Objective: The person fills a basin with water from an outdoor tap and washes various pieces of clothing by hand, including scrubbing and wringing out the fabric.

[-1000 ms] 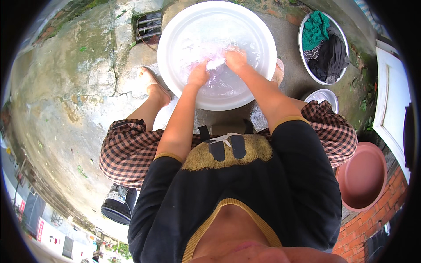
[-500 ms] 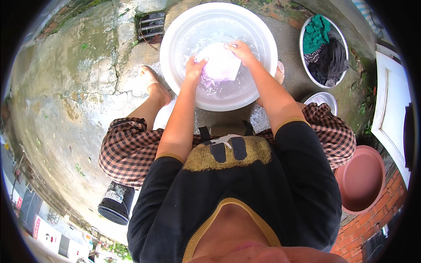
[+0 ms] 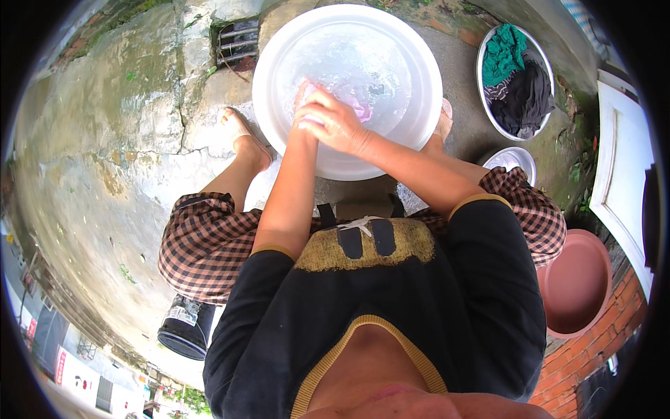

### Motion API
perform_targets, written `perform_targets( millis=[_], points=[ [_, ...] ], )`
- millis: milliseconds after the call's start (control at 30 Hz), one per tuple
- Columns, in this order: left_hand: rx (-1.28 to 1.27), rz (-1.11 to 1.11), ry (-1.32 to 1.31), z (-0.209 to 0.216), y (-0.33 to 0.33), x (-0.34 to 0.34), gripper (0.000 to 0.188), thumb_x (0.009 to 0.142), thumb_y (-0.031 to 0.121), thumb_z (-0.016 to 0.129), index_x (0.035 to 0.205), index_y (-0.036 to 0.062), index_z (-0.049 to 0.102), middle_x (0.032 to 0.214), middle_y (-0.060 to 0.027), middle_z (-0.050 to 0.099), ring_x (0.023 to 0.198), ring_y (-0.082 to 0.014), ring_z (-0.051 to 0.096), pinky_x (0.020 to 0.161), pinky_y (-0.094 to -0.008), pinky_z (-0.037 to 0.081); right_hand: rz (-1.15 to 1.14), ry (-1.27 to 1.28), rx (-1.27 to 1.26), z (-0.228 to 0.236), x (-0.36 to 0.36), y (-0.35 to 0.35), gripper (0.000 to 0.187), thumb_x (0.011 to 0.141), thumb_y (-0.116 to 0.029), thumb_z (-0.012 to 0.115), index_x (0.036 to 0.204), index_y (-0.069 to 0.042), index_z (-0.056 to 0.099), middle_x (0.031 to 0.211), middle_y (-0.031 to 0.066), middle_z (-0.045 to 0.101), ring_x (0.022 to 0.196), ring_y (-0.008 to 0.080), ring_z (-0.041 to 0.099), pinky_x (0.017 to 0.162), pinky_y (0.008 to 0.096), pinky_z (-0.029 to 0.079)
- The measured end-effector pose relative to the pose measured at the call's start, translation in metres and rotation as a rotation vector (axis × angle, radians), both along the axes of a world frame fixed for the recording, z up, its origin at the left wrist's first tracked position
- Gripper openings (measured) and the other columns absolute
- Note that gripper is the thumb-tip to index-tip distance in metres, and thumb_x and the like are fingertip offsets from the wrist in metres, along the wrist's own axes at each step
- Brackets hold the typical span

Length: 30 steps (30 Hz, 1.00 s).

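Hands meet over the near left part of a white basin set on a wet concrete yard, the person seated behind it with a foot planted on either side. The right hand lies across the left hand, its fingers curled around a fold of pale pink cloth. The left hand is mostly covered, and from where I stand I cannot tell how its fingers are set. The two hands are together, just inside the rim; a loose end of the cloth trails to their right, in the cloudy water.

Handled well, I would judge, the hold takes a modest bunch at a time, pressed firmly between palm and fingers, with the trailing end gathered in so no part is missed. Keeping wrists low and inside the rim should let drips fall back into the basin; pressing hard near the edge might tip or splash it.

Off to the right stands a metal bowl holding green fabric and dark garments. A smaller bowl sits nearer the right knee, a reddish tub farther back.
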<state>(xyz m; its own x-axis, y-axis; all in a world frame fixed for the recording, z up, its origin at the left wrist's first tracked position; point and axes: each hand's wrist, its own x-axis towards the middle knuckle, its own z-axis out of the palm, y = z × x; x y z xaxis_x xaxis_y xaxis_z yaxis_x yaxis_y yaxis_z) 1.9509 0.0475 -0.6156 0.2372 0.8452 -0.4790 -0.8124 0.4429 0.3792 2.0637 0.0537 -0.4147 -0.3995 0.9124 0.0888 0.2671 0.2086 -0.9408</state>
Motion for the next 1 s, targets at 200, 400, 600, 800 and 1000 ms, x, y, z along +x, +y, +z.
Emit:
perform_targets(
  millis=[200, 400, 600, 800, 1000],
  points=[
    [-0.328, 0.142, 0.091, 0.114, 0.023, 0.067, 0.030, 0.096, 0.035, 0.041, 0.106, 0.0090, 0.053, 0.097, -0.0081, 0.060, 0.087, -0.0242, 0.060, 0.083, -0.0398, 0.048, -0.227, -0.456, -0.005, -0.048, 0.022, 0.047, 0.023, 0.083, -0.031, 0.059, 0.074, -0.010, 0.064, 0.084, 0.0083, 0.059, 0.077, 0.0293, 0.060, 0.070, 0.0376, 0.049],
    [-0.325, 0.261, 0.037, 0.117, 0.033, 0.071, 0.031, 0.097, 0.029, 0.038, 0.103, 0.0043, 0.054, 0.092, -0.0100, 0.060, 0.083, -0.0227, 0.061, 0.074, -0.0363, 0.051, -0.301, -0.348, -0.044, -0.052, 0.032, 0.052, 0.028, 0.085, -0.031, 0.058, 0.073, -0.007, 0.065, 0.080, 0.0109, 0.058, 0.073, 0.0306, 0.060, 0.065, 0.0380, 0.047],
    [-0.026, 0.170, -0.164, 0.067, 0.014, 0.017, 0.029, 0.095, 0.031, 0.041, 0.099, 0.0050, 0.053, 0.089, -0.0111, 0.059, 0.082, -0.0229, 0.061, 0.074, -0.0391, 0.050, -0.205, -0.053, 0.161, -0.018, -0.013, 0.011, 0.019, 0.081, -0.023, 0.063, 0.074, -0.006, 0.059, 0.078, 0.0121, 0.054, 0.069, 0.0320, 0.057, 0.063, 0.0359, 0.046],
    [-0.508, 0.154, 0.213, 0.139, 0.047, 0.054, 0.044, 0.095, 0.036, 0.044, 0.123, 0.0014, 0.047, 0.116, -0.0149, 0.056, 0.104, -0.0290, 0.056, 0.093, -0.0417, 0.043, -0.420, -0.412, -0.410, -0.105, 0.075, 0.077, 0.032, 0.085, -0.034, 0.062, 0.078, -0.003, 0.061, 0.080, 0.0128, 0.063, 0.071, 0.0166, 0.059, 0.063, 0.0325, 0.047],
    [0.408, -0.765, 2.065, 0.129, 0.011, 0.055, 0.073, 0.082, 0.028, 0.065, 0.143, 0.0207, 0.026, 0.146, -0.0136, 0.030, 0.129, -0.0348, 0.036, 0.104, -0.0453, 0.033, -0.364, -0.253, -0.301, -0.167, 0.126, 0.028, 0.065, 0.073, -0.022, 0.076, 0.126, -0.008, 0.042, 0.106, 0.0114, 0.059, 0.090, 0.0208, 0.059, 0.081, 0.0348, 0.048]
  ],
)
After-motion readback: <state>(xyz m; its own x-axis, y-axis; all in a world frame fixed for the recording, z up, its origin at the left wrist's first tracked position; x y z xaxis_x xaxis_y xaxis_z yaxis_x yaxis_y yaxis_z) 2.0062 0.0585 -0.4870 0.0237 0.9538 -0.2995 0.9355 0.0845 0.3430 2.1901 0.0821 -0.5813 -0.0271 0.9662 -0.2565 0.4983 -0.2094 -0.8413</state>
